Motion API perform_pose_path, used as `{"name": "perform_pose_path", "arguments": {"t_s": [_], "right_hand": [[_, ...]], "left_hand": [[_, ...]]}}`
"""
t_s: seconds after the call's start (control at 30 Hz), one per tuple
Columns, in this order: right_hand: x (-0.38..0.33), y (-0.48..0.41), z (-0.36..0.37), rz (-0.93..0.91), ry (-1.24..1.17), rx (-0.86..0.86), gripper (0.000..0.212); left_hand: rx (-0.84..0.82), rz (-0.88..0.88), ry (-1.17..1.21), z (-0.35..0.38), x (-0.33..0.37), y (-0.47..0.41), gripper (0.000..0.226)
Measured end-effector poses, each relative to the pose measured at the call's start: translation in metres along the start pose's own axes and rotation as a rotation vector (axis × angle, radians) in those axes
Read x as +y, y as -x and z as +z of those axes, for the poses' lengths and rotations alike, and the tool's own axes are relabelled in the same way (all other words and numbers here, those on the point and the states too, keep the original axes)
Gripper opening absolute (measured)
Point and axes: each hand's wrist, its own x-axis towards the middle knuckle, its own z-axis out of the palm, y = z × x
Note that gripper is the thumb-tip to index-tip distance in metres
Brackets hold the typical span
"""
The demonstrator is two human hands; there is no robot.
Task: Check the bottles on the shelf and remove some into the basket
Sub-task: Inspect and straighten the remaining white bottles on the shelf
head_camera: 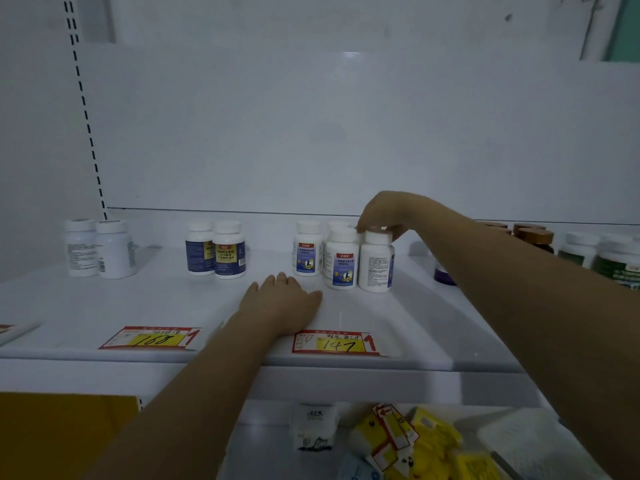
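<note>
Bottle (375, 268), capped, under right hand (384, 216)

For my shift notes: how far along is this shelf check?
Done: cannot tell; no basket in view. In hand: the right hand grips the cap of a white bottle in the middle group, while the left hand rests flat on the shelf. Left: the blue-label pair, the white pair far left and the green-label bottles far right stand untouched.

Right hand (381, 216) atop white bottle (375, 263)
</note>
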Motion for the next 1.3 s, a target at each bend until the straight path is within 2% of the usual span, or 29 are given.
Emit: {"name": "perform_pose_path", "arguments": {"t_s": [0.07,0.17,0.3,0.43,0.53,0.63,0.73,0.83,0.97,1.07,1.17,1.23,1.3], "right_hand": [[0.0,-0.001,0.006,-0.009,-0.003,0.053,0.027],[-0.002,0.0,0.001,-0.051,-0.028,0.147,0.033],[-0.013,0.018,-0.023,-0.213,-0.012,0.357,0.033],[-0.032,0.047,-0.044,-0.375,-0.08,0.517,0.031],[-0.044,0.067,-0.053,-0.43,-0.175,0.469,0.028],[-0.051,0.085,-0.047,-0.464,-0.146,0.362,0.028],[-0.054,0.098,-0.027,-0.493,-0.09,0.288,0.029],[-0.054,0.106,-0.014,-0.52,-0.142,0.188,0.025],[-0.05,0.114,-0.013,-0.564,-0.186,0.118,0.027],[-0.047,0.116,-0.012,-0.516,-0.282,0.143,0.039],[-0.046,0.119,-0.01,-0.472,-0.235,0.249,0.048],[-0.045,0.12,-0.011,-0.469,-0.294,0.274,0.044],[-0.042,0.121,-0.017,-0.474,-0.351,0.284,0.042]], "left_hand": [[-0.007,-0.001,0.005,0.0,0.001,0.0,0.07],[-0.019,-0.003,0.015,0.0,0.001,0.0,0.07],[-0.013,-0.01,0.046,0.0,-0.001,0.001,0.071],[0.114,-0.063,0.286,-0.006,0.002,0.009,0.066],[0.253,-0.002,0.602,-0.022,0.008,0.027,0.054],[0.339,0.158,0.867,-0.036,0.016,0.045,0.053],[0.359,0.217,1.013,-0.041,0.021,0.052,0.056],[0.299,0.172,1.2,-0.045,0.019,0.054,0.054],[0.261,0.151,1.231,-0.047,0.013,0.056,0.049],[0.371,0.126,1.306,-0.048,0.017,0.062,0.047],[0.469,0.109,1.302,-0.051,0.027,0.066,0.048],[0.448,0.12,1.319,-0.052,0.031,0.068,0.051],[0.359,0.159,1.336,-0.054,0.029,0.071,0.054]]}}
